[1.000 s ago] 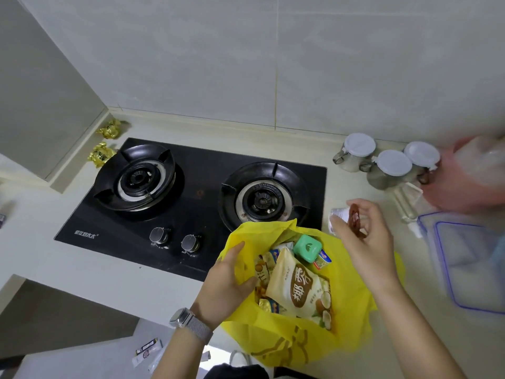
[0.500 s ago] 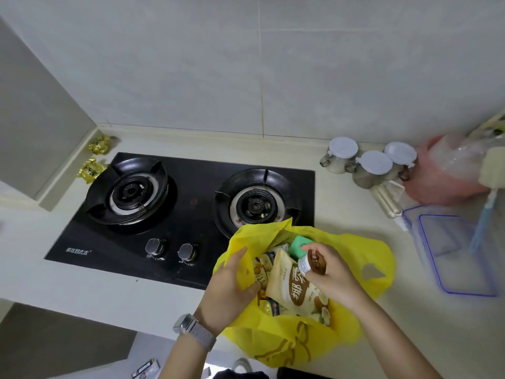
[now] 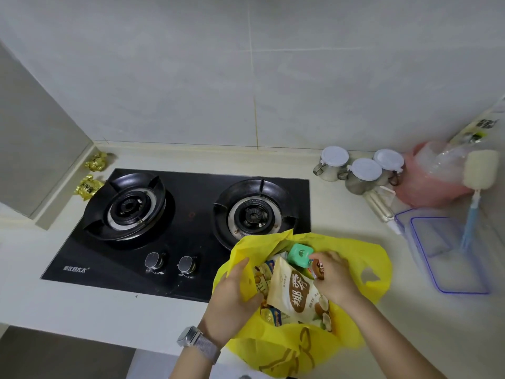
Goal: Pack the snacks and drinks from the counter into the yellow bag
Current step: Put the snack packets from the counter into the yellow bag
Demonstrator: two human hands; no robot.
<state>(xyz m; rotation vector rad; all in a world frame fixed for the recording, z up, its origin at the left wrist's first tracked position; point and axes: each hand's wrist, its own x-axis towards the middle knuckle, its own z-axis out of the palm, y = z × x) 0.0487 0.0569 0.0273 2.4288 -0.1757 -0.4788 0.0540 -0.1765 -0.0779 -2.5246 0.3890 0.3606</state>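
The yellow bag [image 3: 355, 269] stands open at the counter's front edge, right of the stove knobs. My left hand [image 3: 232, 299] grips its left rim and holds the mouth apart. Inside the mouth, my right hand [image 3: 334, 277] holds a small brown-and-white bottle [image 3: 318, 269]. In the bag lie a white coconut-chip packet [image 3: 296, 294], a green-capped item [image 3: 300, 254] and other snack packs [image 3: 263, 277]. Two gold-wrapped snacks [image 3: 88, 187] [image 3: 96, 160] lie on the counter at the far left, beside the stove.
A black two-burner gas stove [image 3: 191, 214] fills the counter's middle. Three white-lidded jars [image 3: 364, 175] stand at the back right, next to a pink plastic bag [image 3: 431, 184]. A clear blue-rimmed container [image 3: 448, 255] and a sponge brush [image 3: 475, 192] lie at the right.
My right hand carried the small bottle from above the counter at the bag's right down into the bag's mouth. My left hand kept its grip on the rim.
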